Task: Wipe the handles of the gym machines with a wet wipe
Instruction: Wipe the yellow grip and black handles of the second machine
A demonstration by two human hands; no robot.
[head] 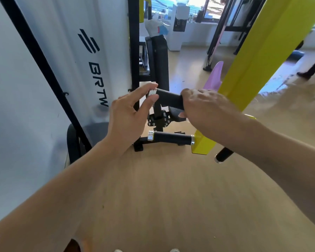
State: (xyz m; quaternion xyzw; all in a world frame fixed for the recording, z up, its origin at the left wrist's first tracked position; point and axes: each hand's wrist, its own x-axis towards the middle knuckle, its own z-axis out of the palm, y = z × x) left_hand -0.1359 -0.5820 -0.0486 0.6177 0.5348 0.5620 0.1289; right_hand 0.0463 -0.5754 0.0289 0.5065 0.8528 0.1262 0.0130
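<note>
Head view, right hand point(204, 106) wrapped around upper handle point(169, 99), left hand point(129, 113) spread open, fingertips at its chrome end.

The right hand point(205, 108) hides the upper handle's point(169, 100) far end and any wipe.

- Black textured rubber upper handle grip point(169, 100) with a silver metal end cap point(152, 92)
- Bright yellow painted steel machine arm point(258, 68)
- White machine shroud panel point(76, 51), dark navy striped logo point(89, 42)
- Light tan wood-grain floor point(171, 188)
- Pale pink sheet point(215, 77)
</note>
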